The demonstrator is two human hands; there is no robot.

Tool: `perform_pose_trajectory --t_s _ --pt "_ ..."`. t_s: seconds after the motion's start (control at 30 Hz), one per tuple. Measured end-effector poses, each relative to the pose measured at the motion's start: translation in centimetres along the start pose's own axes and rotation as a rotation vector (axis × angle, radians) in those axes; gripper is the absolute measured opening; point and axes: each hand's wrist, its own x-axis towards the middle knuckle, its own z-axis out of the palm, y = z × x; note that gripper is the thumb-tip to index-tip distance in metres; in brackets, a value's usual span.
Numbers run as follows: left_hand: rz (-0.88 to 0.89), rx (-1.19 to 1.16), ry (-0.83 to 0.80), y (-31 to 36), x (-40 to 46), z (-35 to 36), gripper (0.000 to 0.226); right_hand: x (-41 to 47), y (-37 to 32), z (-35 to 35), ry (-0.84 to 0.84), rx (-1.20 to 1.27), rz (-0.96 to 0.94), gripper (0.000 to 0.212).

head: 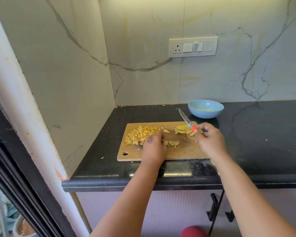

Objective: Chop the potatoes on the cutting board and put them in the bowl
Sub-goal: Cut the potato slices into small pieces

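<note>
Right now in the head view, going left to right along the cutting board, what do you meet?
Board hole → diced potato pile → left hand → small cut pieces → potato slices → right hand holding the knife.

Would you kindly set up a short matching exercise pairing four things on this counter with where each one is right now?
Things:
1. knife
2. blue bowl
3. diced potato pile
4. potato slices

Places:
A. left part of the cutting board
B. on the counter behind the board
C. in the right hand
D. right part of the board

Pairs: 1-C, 2-B, 3-A, 4-D
</note>
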Motion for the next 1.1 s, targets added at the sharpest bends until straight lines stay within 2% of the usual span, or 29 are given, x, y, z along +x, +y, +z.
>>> perform_pose_trajectory --t_s 0.1,0.13,0.2,0.27,0.37,0.47,0.6,0.73,0.87,1.0,1.1 --pt "0.237 0.075 0.035 0.2 -0.2 0.0 0.028 -0.1 1.9 1.5 0.151 -0.030 -0.031 0.009" --pt "0.319 0.119 -0.032 0.5 -0.4 -0.2 0.034 -0.2 2.1 1.6 0.176 0.006 -0.026 0.010" --pt "0.376 0.268 -0.299 1.3 -0.7 -0.3 0.050 0.0 2.3 1.6 0.198 0.049 -0.011 0.010" --pt "0.367 0.407 -0.446 1.6 -0.8 -0.1 0.056 0.2 2.4 1.6 0.195 0.030 -0.016 0.010" --pt "0.312 0.529 -0.470 1.7 0.1 0.2 0.054 0.1 2.5 1.7 0.161 -0.034 -0.043 0.008" --pt "0.215 0.744 -0.532 1.3 2.0 -0.2 0.062 0.1 2.6 1.7 0.144 -0.054 -0.053 0.009" --pt "0.119 0.925 -0.458 0.3 3.7 -1.5 0.065 0.3 2.7 1.5 0.132 -0.067 -0.042 0.010" --pt "0.156 0.730 -0.327 0.1 4.3 -2.9 0.054 0.3 2.8 1.5 0.142 -0.034 -0.035 0.012" --pt "0.149 0.588 -0.140 0.3 5.4 -2.6 0.031 0.4 2.8 1.5 0.147 -0.017 -0.028 0.012" --pt "0.033 0.416 -0.250 1.1 7.4 -2.0 0.049 0.4 3.0 1.7 0.160 -0.020 -0.032 0.012" --pt "0.002 0.316 -0.329 2.4 9.1 -0.2 0.046 0.6 3.1 1.7 0.219 0.018 -0.019 0.011"
